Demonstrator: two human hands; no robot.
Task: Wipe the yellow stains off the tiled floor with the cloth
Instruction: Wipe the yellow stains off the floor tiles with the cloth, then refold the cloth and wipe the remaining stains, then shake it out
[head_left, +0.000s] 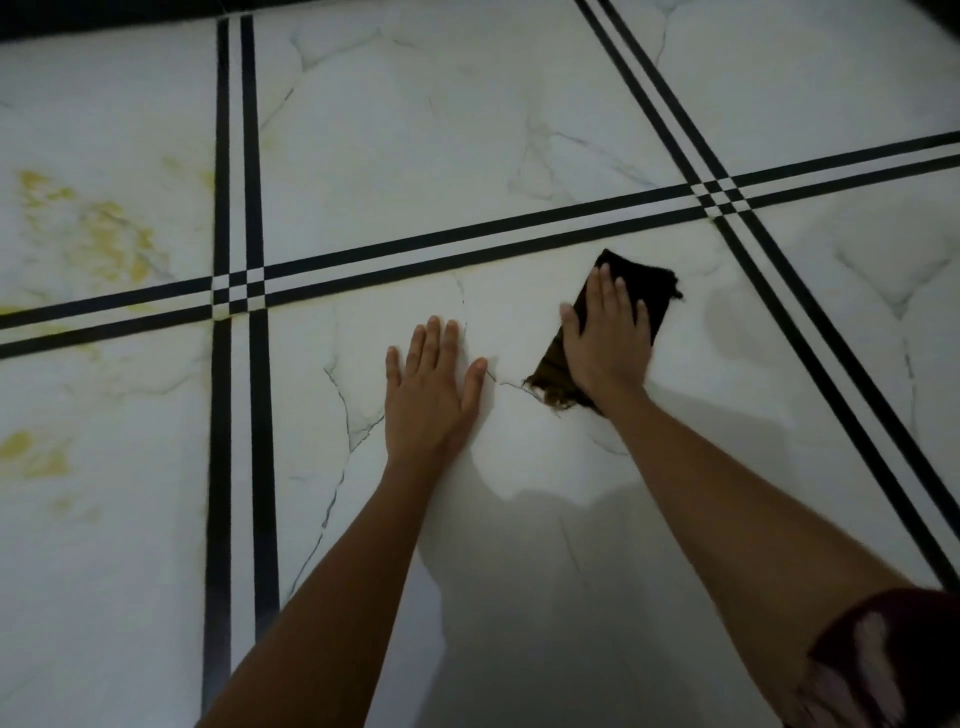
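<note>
Marble-look white floor (395, 130) in head view, black double stripes (236, 156) btw tiles. Dark brown cloth (652, 288) flat on middle tile, toward its far right corner, just short of the far stripe pair; frayed near end sticking out beside the wrist. R hand (605, 343) palm-down on cloth, fingers straight & slightly spread, pressing rather than curled round it; fingertips (603, 273) short of cloth's far edge. L hand (431, 389) flat on bare tile just left of cloth, not touching it; fingers straight, thumb out toward cloth, holding nothing. Both forearms bare, reaching in from near edge of floor. Yellow stains (104, 234) on far left tile, well apart from cloth, beyond the left stripe pair; more yellow along the stripes at left edge & on near left tile; faint yellow at the left stripe crossing. Duller grey patch (727, 322) on tile just right of cloth. Dark red sleeve (893, 654) w/ pale print at near right corner.
</note>
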